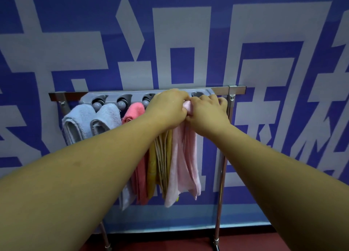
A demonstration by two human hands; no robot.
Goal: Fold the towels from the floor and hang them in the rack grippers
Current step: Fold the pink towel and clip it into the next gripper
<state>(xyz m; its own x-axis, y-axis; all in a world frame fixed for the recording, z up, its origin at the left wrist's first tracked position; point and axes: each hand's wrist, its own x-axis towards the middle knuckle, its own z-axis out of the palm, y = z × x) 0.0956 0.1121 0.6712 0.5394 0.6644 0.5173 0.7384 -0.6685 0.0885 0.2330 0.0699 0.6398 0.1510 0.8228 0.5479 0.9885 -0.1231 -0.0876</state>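
Towel in play is the pale pink terry towel, folded into a long strip and hanging from near the right end of the grey plastic gripper bar, with its top bunched up between both hands. Left hand has its fingers curled over the bunch and right hand is curled round it from the other side, so both are clamped on the cloth. Looks like the stuff-it-into-the-slot step to me, though the slot is hidden behind the hands, so I can't tell if it's caught. Tip: keep the bunch tight and narrow, push straight up, then let go one hand at a time. Just beside it on the left hangs a mustard-and-beige folded towel, then a coral pink towel, then two fluffy light blue towels at the left end of the chrome rail stand.
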